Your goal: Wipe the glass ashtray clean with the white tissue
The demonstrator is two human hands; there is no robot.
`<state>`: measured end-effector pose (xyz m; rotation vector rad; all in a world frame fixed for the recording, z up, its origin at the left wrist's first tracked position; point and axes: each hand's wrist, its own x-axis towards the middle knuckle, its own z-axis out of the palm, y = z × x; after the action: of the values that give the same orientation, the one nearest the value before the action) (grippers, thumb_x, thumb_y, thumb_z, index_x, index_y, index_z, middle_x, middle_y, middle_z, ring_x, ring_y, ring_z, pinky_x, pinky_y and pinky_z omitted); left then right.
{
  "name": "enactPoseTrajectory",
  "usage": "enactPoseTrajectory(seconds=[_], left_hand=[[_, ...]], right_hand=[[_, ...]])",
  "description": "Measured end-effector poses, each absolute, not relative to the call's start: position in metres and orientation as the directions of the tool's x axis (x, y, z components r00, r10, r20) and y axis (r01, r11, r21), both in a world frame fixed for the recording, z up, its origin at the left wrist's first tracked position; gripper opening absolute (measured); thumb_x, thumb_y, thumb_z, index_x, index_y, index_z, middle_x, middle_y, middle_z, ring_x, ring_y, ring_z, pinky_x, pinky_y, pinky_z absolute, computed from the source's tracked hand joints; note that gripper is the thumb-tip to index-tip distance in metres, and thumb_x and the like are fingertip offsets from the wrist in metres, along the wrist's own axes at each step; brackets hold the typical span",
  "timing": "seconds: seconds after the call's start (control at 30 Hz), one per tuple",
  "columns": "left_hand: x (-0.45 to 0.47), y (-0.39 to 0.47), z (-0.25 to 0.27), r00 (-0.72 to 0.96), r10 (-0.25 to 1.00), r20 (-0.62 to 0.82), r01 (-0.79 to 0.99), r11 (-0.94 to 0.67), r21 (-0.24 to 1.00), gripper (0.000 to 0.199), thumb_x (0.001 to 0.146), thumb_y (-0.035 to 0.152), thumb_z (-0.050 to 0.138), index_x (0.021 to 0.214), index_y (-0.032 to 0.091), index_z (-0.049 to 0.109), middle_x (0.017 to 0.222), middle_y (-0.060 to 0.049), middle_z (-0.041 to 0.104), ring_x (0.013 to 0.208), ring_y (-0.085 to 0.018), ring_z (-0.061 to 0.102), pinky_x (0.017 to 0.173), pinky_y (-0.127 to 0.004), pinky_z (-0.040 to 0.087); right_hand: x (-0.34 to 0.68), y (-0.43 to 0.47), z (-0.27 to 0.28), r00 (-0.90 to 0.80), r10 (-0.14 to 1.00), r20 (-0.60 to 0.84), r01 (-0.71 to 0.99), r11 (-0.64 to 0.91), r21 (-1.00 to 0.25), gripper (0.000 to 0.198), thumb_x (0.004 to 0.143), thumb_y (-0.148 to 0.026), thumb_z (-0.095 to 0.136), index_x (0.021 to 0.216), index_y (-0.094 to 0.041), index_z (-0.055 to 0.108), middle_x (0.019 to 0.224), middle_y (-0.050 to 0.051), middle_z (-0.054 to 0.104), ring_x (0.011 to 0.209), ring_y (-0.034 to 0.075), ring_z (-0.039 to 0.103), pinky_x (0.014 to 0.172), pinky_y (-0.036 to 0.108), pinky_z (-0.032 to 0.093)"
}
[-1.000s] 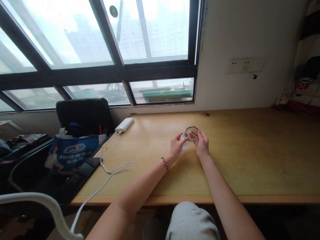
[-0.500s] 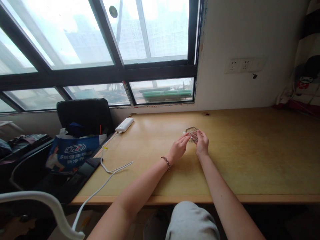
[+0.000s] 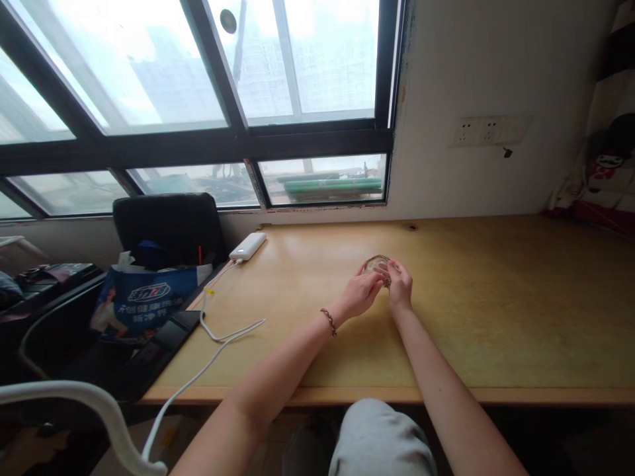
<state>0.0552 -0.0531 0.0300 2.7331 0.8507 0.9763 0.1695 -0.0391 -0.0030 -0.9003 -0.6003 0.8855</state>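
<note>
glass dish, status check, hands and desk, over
Left hand and right hand both on glass dish. Dish low over desk. Nothing close by.

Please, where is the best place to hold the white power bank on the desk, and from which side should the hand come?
Probably across its two long edges, near the middle, coming from above. The power bank lies flat on the desk, a slim bar, so the grip spans its narrow width. A white cable leaves its near end, so avoid that end.
</note>
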Motion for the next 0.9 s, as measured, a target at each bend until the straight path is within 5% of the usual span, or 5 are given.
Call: enactPoseTrajectory(seconds=[0.2, 0.37, 0.53, 0.67, 0.9], left_hand=[[0.044, -0.049, 0.04, 0.669, 0.5, 0.55, 0.507, -0.848, 0.154, 0.029, 0.086, 0.031, 0.029, 0.087, 0.023, 0.058, 0.093, 0.001, 0.062, 0.099, -0.014, 0.049, 0.104, -0.046, -0.001], [0.036, -0.042, 0.042, 0.648, 0.485, 0.587, 0.611, -0.791, -0.02, 0.031, 0.083, 0.041, 0.036, 0.078, 0.023, 0.062, 0.09, 0.0, 0.061, 0.102, -0.019, 0.044, 0.101, -0.049, -0.004], [0.031, -0.038, 0.043, 0.608, 0.492, 0.623, 0.681, -0.727, -0.091, 0.033, 0.081, 0.044, 0.038, 0.075, 0.023, 0.062, 0.099, -0.003, 0.057, 0.103, -0.023, 0.042, 0.098, -0.048, 0.013], [0.032, -0.039, 0.042, 0.653, 0.53, 0.542, 0.666, -0.742, -0.077, 0.038, 0.082, 0.047, 0.034, 0.08, 0.02, 0.061, 0.089, -0.007, 0.059, 0.081, -0.019, 0.052, 0.079, -0.035, 0.034], [0.036, -0.044, 0.041, 0.618, 0.619, 0.485, 0.705, -0.709, 0.005, 0.043, 0.084, 0.048, 0.028, 0.109, 0.021, 0.049, 0.097, -0.008, 0.06, 0.066, -0.015, 0.058, 0.058, -0.024, 0.038]], right_hand=[[0.165, -0.042, 0.001, 0.402, 0.915, -0.03, -0.599, 0.238, -0.764, 0.035, 0.064, -0.037, 0.063, 0.087, -0.012, 0.056, 0.076, 0.007, 0.065, 0.062, 0.016, 0.062, 0.05, 0.024, 0.048], [0.161, -0.045, 0.003, 0.357, 0.934, -0.014, -0.624, 0.227, -0.748, 0.033, 0.063, -0.033, 0.065, 0.087, -0.012, 0.056, 0.075, 0.007, 0.065, 0.062, 0.017, 0.062, 0.052, 0.025, 0.05], [0.159, -0.045, 0.003, 0.332, 0.943, 0.002, -0.62, 0.22, -0.753, 0.034, 0.064, -0.034, 0.064, 0.088, -0.011, 0.056, 0.076, 0.008, 0.065, 0.062, 0.018, 0.063, 0.054, 0.027, 0.05], [0.159, -0.045, 0.001, 0.362, 0.932, 0.006, -0.596, 0.236, -0.768, 0.036, 0.064, -0.036, 0.064, 0.089, -0.011, 0.055, 0.077, 0.008, 0.065, 0.064, 0.018, 0.063, 0.054, 0.027, 0.051], [0.16, -0.045, 0.002, 0.401, 0.916, 0.004, -0.57, 0.253, -0.782, 0.038, 0.064, -0.037, 0.064, 0.09, -0.011, 0.054, 0.076, 0.007, 0.064, 0.062, 0.016, 0.061, 0.051, 0.024, 0.048]])
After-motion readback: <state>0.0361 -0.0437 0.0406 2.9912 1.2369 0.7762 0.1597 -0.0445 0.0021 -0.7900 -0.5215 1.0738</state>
